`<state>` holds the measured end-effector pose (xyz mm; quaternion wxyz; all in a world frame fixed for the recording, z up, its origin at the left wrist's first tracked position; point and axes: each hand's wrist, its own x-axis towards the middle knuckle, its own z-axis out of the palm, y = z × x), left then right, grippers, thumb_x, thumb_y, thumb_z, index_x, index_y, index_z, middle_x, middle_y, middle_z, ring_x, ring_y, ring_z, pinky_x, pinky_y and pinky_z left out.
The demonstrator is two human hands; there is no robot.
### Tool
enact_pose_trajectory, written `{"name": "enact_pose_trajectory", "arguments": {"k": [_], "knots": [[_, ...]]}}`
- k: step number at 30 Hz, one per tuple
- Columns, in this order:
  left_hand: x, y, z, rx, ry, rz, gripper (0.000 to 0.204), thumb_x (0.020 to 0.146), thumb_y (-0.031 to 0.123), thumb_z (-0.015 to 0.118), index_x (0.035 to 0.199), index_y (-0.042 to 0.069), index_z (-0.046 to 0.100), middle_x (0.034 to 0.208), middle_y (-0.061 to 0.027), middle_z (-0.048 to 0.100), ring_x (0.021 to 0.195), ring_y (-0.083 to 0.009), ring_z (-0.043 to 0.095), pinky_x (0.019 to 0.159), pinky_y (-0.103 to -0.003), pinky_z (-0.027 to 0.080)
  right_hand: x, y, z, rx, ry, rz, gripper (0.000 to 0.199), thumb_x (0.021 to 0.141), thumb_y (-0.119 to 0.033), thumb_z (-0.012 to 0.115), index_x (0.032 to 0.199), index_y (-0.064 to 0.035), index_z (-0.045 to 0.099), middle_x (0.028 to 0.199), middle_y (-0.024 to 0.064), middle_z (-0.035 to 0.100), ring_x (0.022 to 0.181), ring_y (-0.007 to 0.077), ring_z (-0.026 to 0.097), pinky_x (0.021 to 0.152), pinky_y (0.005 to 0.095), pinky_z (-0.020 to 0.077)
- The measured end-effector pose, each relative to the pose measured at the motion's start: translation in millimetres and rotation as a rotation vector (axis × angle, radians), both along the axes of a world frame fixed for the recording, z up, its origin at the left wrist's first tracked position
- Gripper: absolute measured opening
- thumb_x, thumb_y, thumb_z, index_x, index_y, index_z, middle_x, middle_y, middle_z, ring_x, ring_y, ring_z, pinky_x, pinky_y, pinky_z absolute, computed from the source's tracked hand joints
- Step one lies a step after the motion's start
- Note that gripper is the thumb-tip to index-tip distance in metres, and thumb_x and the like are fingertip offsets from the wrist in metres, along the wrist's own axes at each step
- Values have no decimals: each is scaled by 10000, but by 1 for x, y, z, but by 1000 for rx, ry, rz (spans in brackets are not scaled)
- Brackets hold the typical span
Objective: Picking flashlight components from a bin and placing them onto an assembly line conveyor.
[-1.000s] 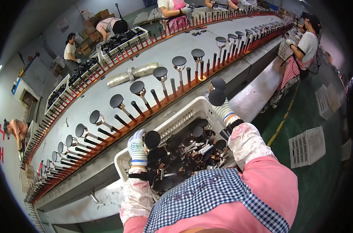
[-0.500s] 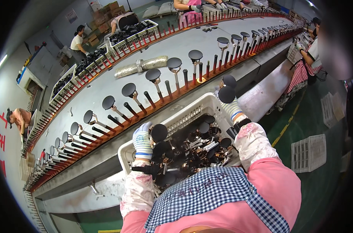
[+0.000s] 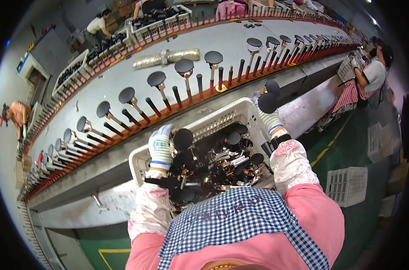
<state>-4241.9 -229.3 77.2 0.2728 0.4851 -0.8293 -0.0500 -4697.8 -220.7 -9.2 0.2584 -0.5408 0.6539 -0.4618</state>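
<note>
My left hand [image 3: 160,148], in a striped knit glove, is closed over the far left corner of a white plastic crate [image 3: 139,155]. A black disc-topped metal part [image 3: 183,139] stands right beside its thumb; whether the hand also grips that part is hidden. At the crate's far right corner, my right hand [image 3: 270,119] is closed beneath two black disc-topped parts [image 3: 268,102], and the discs hide most of its fingers. Inside the crate lies a jumbled heap of similar parts with shiny metal brackets [image 3: 231,157].
Beyond the crate runs a curved line of upright posts [image 3: 176,96], several bearing black discs [image 3: 156,78]. A wrapped roll [image 3: 166,58] lies on the grey table. Co-workers [image 3: 366,74] stand around the line. A white crate [image 3: 347,185] sits on the green floor to the right.
The disc-bearing posts have shifted left past the wrapped roll. My view has tilted a little, and crate and hands appear slightly higher or further left. Both hands keep their places at the crate.
</note>
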Motion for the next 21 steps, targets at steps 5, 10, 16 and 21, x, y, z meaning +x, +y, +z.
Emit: {"name": "enact_pose_trajectory", "arguments": {"k": [5,10,16,21], "knots": [[-36,-8,0,-53,-30,-12,449,783,82,605,1228,125,643,1172,-134,690,1060,-363,656,950,-453,503,-50,-20,-2,-253,561,76,273,1016,-256,580,1180,-59,675,1052,130,693,1019,275,663,920,392,516],[-55,-1,10,-30,-44,41,384,835,134,612,1217,119,648,1168,-123,701,1072,-342,661,984,-453,485,-28,-74,79,-268,486,175,310,1027,-285,544,1187,-75,707,1054,133,723,1005,364,675,883,453,529],[-90,-2,9,-28,-47,34,384,833,136,612,1213,108,660,1174,-133,698,1069,-363,655,983,-463,485,-30,-169,76,-161,905,164,246,969,-212,513,1030,-48,686,991,211,733,942,417,681,841,490,545],[-116,-4,13,-59,-29,44,385,824,142,631,1207,113,665,1173,-140,696,1050,-377,655,963,-470,494,-3,-208,75,-91,700,122,334,962,-268,581,1205,-58,675,1115,239,719,1095,443,656,923,498,538]]}}
